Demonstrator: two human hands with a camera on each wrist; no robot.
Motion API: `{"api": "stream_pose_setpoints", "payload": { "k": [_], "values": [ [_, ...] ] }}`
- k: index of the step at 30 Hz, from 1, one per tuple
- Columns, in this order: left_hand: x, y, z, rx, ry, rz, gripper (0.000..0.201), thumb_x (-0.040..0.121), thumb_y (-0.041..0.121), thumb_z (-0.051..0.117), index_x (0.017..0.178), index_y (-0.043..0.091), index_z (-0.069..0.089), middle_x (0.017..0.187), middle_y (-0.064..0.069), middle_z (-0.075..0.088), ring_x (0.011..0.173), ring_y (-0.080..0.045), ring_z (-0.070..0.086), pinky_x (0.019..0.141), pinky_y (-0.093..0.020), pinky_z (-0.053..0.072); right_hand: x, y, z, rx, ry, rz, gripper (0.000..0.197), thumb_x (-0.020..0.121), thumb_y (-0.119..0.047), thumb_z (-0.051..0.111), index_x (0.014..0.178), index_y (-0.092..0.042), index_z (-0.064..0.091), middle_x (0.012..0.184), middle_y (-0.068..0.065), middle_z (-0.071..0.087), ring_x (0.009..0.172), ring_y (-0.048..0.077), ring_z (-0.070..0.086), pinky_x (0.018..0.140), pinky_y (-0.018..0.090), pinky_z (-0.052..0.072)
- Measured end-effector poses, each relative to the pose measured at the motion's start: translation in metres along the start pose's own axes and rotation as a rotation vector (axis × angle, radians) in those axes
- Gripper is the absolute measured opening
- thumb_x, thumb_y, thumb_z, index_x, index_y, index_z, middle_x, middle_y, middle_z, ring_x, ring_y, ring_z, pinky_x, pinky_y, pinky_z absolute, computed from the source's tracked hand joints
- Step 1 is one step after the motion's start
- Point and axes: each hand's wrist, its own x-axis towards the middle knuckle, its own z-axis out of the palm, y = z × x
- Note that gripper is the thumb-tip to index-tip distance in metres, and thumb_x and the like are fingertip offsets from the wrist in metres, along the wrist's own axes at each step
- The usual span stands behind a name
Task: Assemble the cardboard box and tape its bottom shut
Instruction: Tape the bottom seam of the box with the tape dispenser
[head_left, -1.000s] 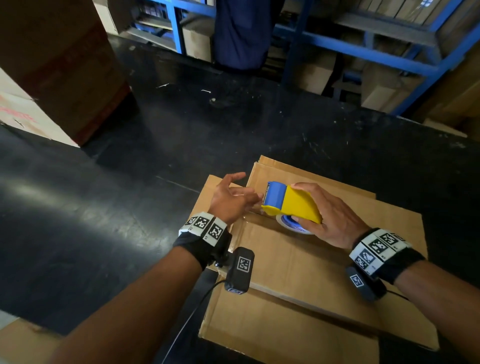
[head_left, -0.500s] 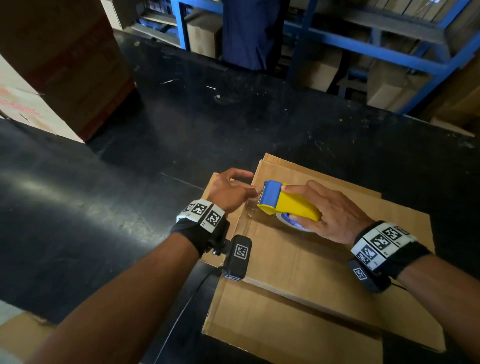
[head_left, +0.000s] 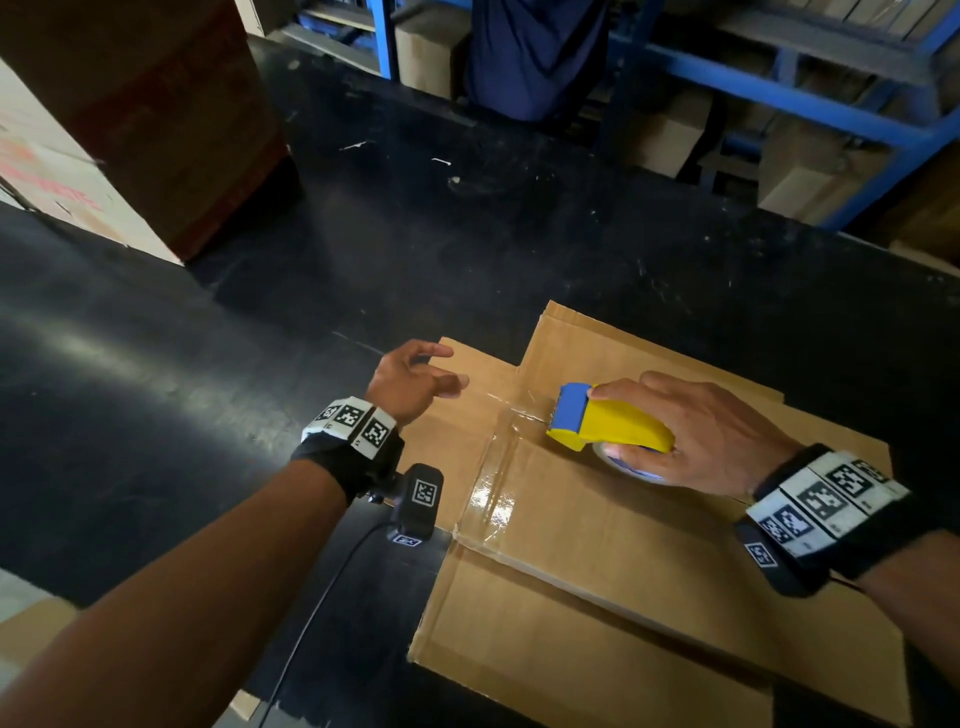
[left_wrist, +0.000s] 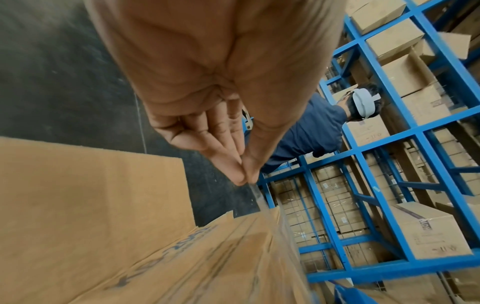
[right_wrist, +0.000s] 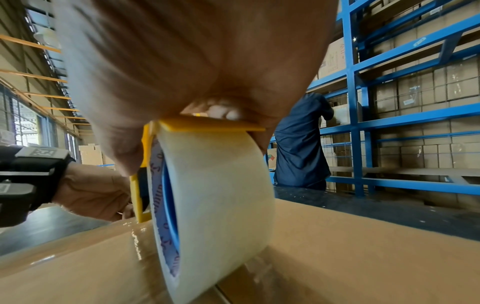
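Blue shelving full of cartons stands behind our black desk (head_left: 311, 291), and the cardboard box (head_left: 597, 571) lies on it, near us, with its flaps toward us. Our right hand (head_left: 711, 431) has its grip closed around the yellow and blue tape dispenser (head_left: 608, 423), which rests on the box. Our left hand (head_left: 410, 379) pinches the free end of the clear tape (left_wrist: 255, 190) between thumb and fingertips, out over the left flap. A moment ago the two hands were close together at the dispenser's mouth; now they have moved apart and a strip is stretched between them. We judge that the tape is started and can next be pressed on the seam, where shiny tape already lies.
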Motion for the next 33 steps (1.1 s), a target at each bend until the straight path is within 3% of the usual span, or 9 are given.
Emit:
{"api": "stream_pose_setpoints", "payload": {
  "k": [8,12,15,18,22,24,27,30,33],
  "values": [
    [0.007,-0.014,0.01,-0.003,-0.03,-0.024,0.037,0.082,0.019,0.083,0.115,0.023,0.067,0.083,0.005,0.081,0.078,-0.006,0.077,0.099,-0.04,0.049,-0.002,-0.001,-0.002,0.013,-0.019,0.012,0.066,0.084,-0.078,0.04,0.139,-0.041,0.042,0.098,-0.011,0.053,0.065,0.011,0.054,0.05,0.021,0.041],
    [0.014,-0.026,0.018,0.084,-0.078,-0.05,0.034,0.08,0.024,0.084,0.11,0.029,0.067,0.085,0.004,0.081,0.096,-0.014,0.075,0.105,-0.045,0.047,-0.003,-0.002,-0.002,0.009,-0.03,0.02,0.066,0.084,-0.078,0.039,0.139,-0.043,0.04,0.097,-0.012,0.051,0.065,0.011,0.054,0.05,0.019,0.038],
    [0.017,-0.036,0.033,0.228,-0.163,-0.037,0.033,0.082,0.026,0.082,0.109,0.03,0.064,0.093,0.003,0.08,0.098,-0.017,0.073,0.101,-0.046,0.051,-0.002,-0.003,-0.002,0.002,-0.047,0.025,0.068,0.084,-0.081,0.034,0.14,-0.043,0.039,0.097,-0.011,0.052,0.064,0.011,0.054,0.05,0.017,0.036],
    [0.018,-0.045,0.042,0.505,-0.14,0.091,0.039,0.08,0.024,0.083,0.112,0.032,0.062,0.112,0.004,0.069,0.095,-0.018,0.071,0.094,-0.043,0.057,-0.002,-0.003,-0.003,-0.008,-0.055,0.025,0.069,0.084,-0.081,0.034,0.14,-0.042,0.04,0.098,-0.01,0.053,0.064,0.01,0.053,0.05,0.016,0.034],
    [0.012,-0.032,0.03,0.386,-0.029,0.412,0.04,0.086,0.013,0.071,0.123,0.028,0.064,0.126,0.005,0.063,0.111,-0.012,0.063,0.096,-0.045,0.056,-0.003,-0.003,-0.003,-0.022,-0.057,0.021,0.065,0.083,-0.074,0.039,0.14,-0.042,0.04,0.098,-0.009,0.054,0.063,0.012,0.053,0.051,0.015,0.031],
    [0.003,-0.018,0.027,0.397,-0.147,0.599,0.052,0.082,0.023,0.071,0.133,0.029,0.06,0.139,0.007,0.056,0.127,-0.012,0.055,0.105,-0.042,0.049,-0.002,-0.003,-0.003,-0.027,-0.063,0.013,0.066,0.082,-0.071,0.039,0.142,-0.043,0.04,0.095,-0.007,0.052,0.062,0.012,0.052,0.05,0.016,0.032],
    [-0.012,-0.004,0.037,0.682,-0.373,0.722,0.081,0.076,0.049,0.075,0.149,0.035,0.044,0.16,0.012,0.037,0.146,-0.016,0.035,0.117,-0.043,0.03,-0.002,-0.003,-0.003,-0.019,-0.065,0.0,0.066,0.082,-0.068,0.04,0.143,-0.043,0.043,0.094,-0.006,0.053,0.065,0.013,0.053,0.051,0.024,0.04],
    [-0.015,0.0,0.049,0.986,-0.404,0.704,0.1,0.072,0.074,0.071,0.156,0.037,0.031,0.167,0.012,0.024,0.155,-0.02,0.019,0.119,-0.051,0.021,-0.002,0.002,-0.002,-0.027,-0.05,-0.021,0.065,0.083,-0.069,0.039,0.143,-0.045,0.044,0.094,-0.009,0.049,0.069,0.015,0.053,0.055,0.026,0.042],
    [-0.015,0.002,0.049,1.083,-0.366,0.681,0.104,0.068,0.083,0.066,0.156,0.042,0.029,0.167,0.015,0.024,0.156,-0.023,0.018,0.12,-0.059,0.025,-0.001,0.005,0.001,-0.024,-0.032,-0.042,0.067,0.083,-0.072,0.036,0.144,-0.045,0.041,0.094,-0.009,0.047,0.071,0.014,0.052,0.056,0.026,0.041]
  ]
}}
